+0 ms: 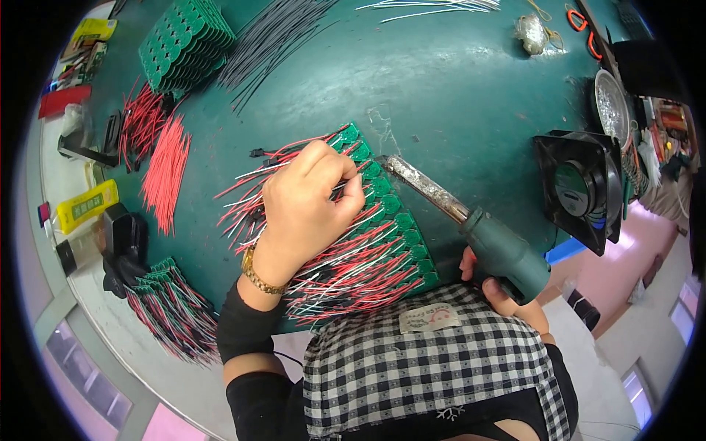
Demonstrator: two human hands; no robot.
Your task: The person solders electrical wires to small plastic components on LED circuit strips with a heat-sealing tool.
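Note:
A green circuit board panel (403,220) lies slantwise on the work surface, rows of red, white and black wires (353,272) spreading leftward from it. My left hand (312,195) is over its upper part, thumb and forefinger pinched on what looks like a thin dark wire, mostly hidden by the fingers. In my right hand (507,298) is a green-handled soldering gun (507,253), gripped at the lower right. Its scorched metal tip points up and left, close to the panel's edge; whether it touches is hard to tell.
Stacked green boards (184,44) stand at the far left beside black wires (276,44) and red wires (168,173). A wired panel (173,312) hangs over the left edge. At right are a black fan (577,191), a round metal dish (612,106) and orange-handled scissors (577,20).

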